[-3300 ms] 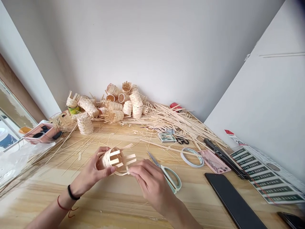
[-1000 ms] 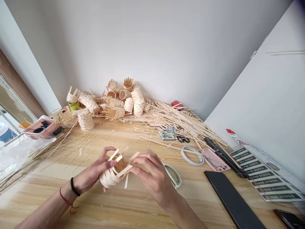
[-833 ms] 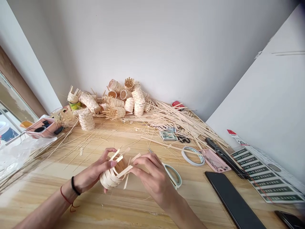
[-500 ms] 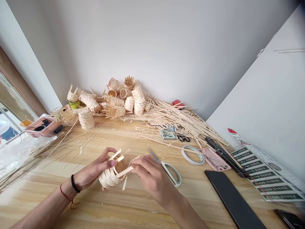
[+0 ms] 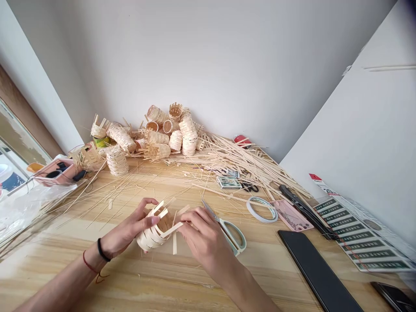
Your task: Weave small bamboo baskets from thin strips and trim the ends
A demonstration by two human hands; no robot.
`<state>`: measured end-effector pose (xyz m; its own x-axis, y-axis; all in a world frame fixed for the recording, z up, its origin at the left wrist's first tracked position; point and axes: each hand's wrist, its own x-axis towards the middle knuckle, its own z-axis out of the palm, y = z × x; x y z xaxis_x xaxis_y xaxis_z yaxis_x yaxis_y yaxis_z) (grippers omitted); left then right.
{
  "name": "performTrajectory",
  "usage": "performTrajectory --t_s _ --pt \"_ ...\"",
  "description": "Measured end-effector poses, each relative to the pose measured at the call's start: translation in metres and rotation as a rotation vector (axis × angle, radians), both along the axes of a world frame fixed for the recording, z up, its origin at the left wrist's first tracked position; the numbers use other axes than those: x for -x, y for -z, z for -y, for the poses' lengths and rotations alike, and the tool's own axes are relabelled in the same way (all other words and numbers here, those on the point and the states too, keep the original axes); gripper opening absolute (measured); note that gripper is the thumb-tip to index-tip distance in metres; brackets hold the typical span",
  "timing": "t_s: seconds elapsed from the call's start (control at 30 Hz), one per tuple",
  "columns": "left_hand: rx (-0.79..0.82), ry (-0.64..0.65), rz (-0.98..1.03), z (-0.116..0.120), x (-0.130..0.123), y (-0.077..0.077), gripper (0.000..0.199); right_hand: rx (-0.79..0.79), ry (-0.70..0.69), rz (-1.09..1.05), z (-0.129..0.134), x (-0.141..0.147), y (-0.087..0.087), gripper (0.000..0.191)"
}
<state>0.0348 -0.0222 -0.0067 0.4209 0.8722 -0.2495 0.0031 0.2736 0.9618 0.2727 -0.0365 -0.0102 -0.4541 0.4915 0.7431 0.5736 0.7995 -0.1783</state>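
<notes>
A small woven basket (image 5: 151,239) of pale wood strips is tilted on its side just above the table, its open mouth facing up and to the right. My left hand (image 5: 136,225) is wrapped round it, thumb on the rim among upright strip ends. At the mouth's right side, my right hand (image 5: 201,236) pinches the end of a flat wood strip (image 5: 172,229) that sticks out from the rim. Other loose strip ends poke out there, one pointing down. Scissors (image 5: 232,234) lie partly behind my right hand.
Several woven baskets (image 5: 117,161) are heaped by the wall, with a spread of long strips (image 5: 247,160) beside them. To the right lie a tape roll (image 5: 248,210), a black-handled knife (image 5: 305,210), a phone (image 5: 315,268) and a blade card (image 5: 360,238). A pink bin (image 5: 55,171) stands left.
The basket has turned slightly in my left hand and shifted a little right. A loose strip end that slanted now hangs straighter down. My right hand keeps its pinch.
</notes>
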Motion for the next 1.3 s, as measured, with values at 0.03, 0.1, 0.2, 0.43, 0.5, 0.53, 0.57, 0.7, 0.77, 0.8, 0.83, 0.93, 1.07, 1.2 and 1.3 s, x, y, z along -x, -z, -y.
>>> performTrajectory --t_s 0.03,0.1,0.2,0.43,0.5,0.53,0.57,0.7,0.77,0.8,0.83,0.93,1.07,1.2,1.3 --pt "-0.029 -0.011 0.009 0.000 -0.001 0.000 0.057 -0.015 0.019 -0.007 0.000 0.001 0.000 0.027" --pt "-0.096 -0.024 0.015 0.001 -0.001 0.001 0.059 -0.037 0.071 -0.020 0.001 0.002 0.000 0.026" --pt "-0.171 -0.029 -0.006 0.002 -0.001 0.001 0.064 -0.042 0.126 -0.034 0.001 0.002 0.000 0.026" --pt "-0.186 0.007 -0.013 0.001 0.001 -0.002 0.060 0.009 0.040 -0.030 -0.001 -0.002 0.002 0.029" --pt "-0.206 0.003 -0.001 0.003 0.000 -0.002 0.061 0.032 0.047 -0.052 -0.001 -0.002 0.003 0.029" --pt "-0.219 -0.009 0.007 0.003 0.000 -0.002 0.062 0.042 0.062 -0.063 -0.001 -0.001 0.003 0.028" --pt "-0.232 -0.024 0.016 0.004 -0.001 -0.003 0.063 0.050 0.080 -0.076 -0.001 -0.001 0.003 0.026" --pt "-0.326 -0.092 0.014 0.007 -0.004 -0.002 0.073 0.058 0.170 -0.144 0.001 0.001 0.003 0.017" --pt "-0.402 -0.114 -0.008 0.009 -0.004 0.000 0.075 0.038 0.233 -0.188 0.002 0.001 0.002 0.015" --pt "-0.448 -0.128 -0.023 0.009 -0.004 0.001 0.076 0.031 0.257 -0.206 0.002 0.002 0.002 0.015" --pt "-0.498 -0.146 -0.039 0.010 -0.003 0.002 0.076 0.029 0.275 -0.220 0.003 0.002 0.001 0.015" --pt "-0.640 -0.247 -0.085 0.014 -0.005 0.004 0.078 0.068 0.263 -0.235 0.006 0.003 -0.001 0.011" --pt "-0.739 -0.376 -0.115 0.019 -0.009 0.004 0.082 0.188 0.148 -0.245 0.008 0.004 -0.001 0.016" --pt "-0.838 -0.399 -0.168 0.021 -0.011 0.004 0.085 0.334 0.056 -0.309 0.007 0.004 0.003 0.024" --pt "-0.968 -0.357 -0.197 0.020 -0.009 0.007 0.087 0.527 -0.006 -0.401 0.006 0.004 0.004 0.025"
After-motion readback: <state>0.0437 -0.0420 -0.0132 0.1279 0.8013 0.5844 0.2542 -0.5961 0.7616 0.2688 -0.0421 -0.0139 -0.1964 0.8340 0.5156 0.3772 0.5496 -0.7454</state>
